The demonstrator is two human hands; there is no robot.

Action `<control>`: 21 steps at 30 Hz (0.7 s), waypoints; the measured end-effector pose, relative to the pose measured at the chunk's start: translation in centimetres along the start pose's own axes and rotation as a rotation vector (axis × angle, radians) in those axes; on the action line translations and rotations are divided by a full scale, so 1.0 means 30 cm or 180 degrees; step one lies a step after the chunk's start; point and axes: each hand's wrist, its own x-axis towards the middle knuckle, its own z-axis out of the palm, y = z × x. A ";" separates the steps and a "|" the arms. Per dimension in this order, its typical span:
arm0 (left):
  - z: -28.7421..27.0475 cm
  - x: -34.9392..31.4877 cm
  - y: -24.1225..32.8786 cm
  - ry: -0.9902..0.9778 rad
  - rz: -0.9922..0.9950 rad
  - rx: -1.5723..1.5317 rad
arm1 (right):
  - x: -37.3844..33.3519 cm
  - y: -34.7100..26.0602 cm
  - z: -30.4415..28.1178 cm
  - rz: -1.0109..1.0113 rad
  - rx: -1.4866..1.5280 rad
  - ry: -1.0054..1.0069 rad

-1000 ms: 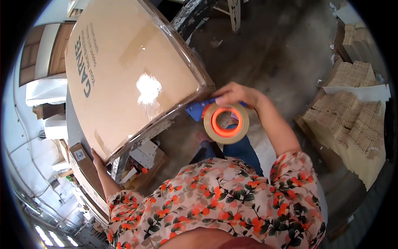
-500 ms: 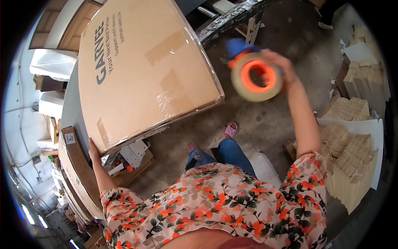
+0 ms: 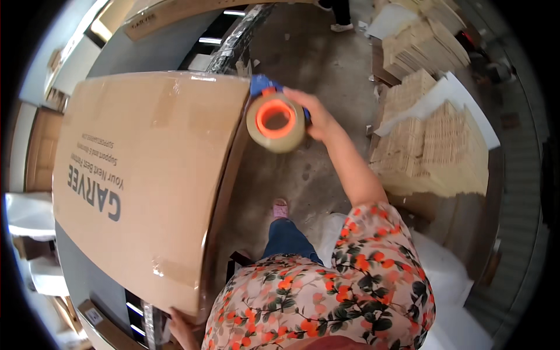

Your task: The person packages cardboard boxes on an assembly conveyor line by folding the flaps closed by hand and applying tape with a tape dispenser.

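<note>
Gripping the tape dispenser [image 3: 277, 140] at upper centre, the right hand [image 3: 310, 111] sits beside a corner of the cardboard box [image 3: 154, 146], which spans the left over a dark counter [image 3: 146, 53]. Tan cardboard stacks [image 3: 452, 140] crowd the right. At the box's lower corner, the left hand [image 3: 181, 326] is partly hidden, its grip impossible to tell; a co-worker's leg [image 3: 341, 11] is cut off above.

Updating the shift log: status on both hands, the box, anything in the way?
Right hand gripping tape dispenser beside far corner of box. Left hand at near corner. Tan stacks off right, clear of box.
</note>
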 end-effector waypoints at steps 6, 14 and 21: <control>-0.073 0.308 0.036 0.1142 0.4770 0.1061 | -0.120 0.135 0.087 -0.0371 -0.0113 -0.0100; 0.027 0.540 0.139 0.0939 0.6350 0.0040 | -0.909 0.694 0.591 0.0017 -0.0327 0.0313; 0.049 0.571 0.128 0.1111 0.6385 0.0048 | -1.398 1.121 0.925 -0.0104 -0.1445 0.0412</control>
